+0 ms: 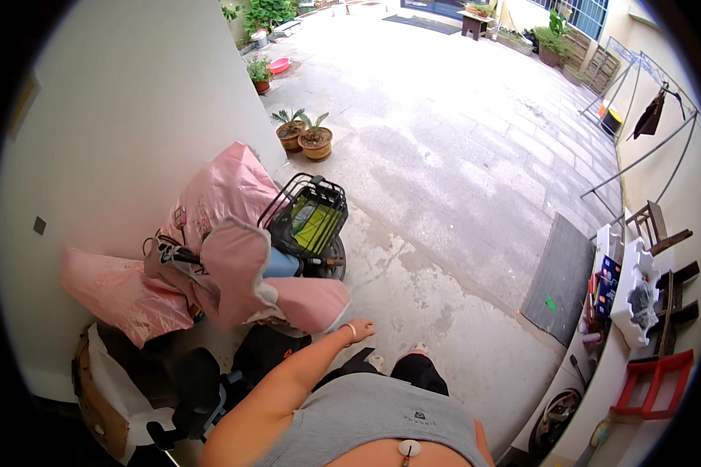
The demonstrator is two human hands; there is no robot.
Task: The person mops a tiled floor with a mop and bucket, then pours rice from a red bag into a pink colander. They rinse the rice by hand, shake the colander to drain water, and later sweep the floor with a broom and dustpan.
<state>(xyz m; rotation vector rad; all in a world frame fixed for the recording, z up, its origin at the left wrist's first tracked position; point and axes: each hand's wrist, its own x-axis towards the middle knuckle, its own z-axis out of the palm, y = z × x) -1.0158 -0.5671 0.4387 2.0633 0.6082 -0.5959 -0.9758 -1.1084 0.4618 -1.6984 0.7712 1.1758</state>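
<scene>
My left hand (360, 330), with a pale band on its wrist, hangs just right of the lower edge of a pink scooter apron (237, 268). Its fingers look loosely apart and nothing shows in them; contact with the apron cannot be made out. The apron has a pale fleecy trim and drapes over the front of a scooter whose handlebars are mostly hidden. A black wire basket (319, 204) with something yellow-green inside sits at the scooter's front, above the wheel (336, 257). Only a bit of my right upper arm shows at the lower edge; my right hand is out of view.
Shiny pink sheeting (128, 292) lies against the white wall. At the lower left are a black seat (197, 380) and an open cardboard box (93, 393). Two potted plants (316, 143) stand by the wall corner. A dark mat (557, 280) and a cluttered shelf (576, 366) line the right side.
</scene>
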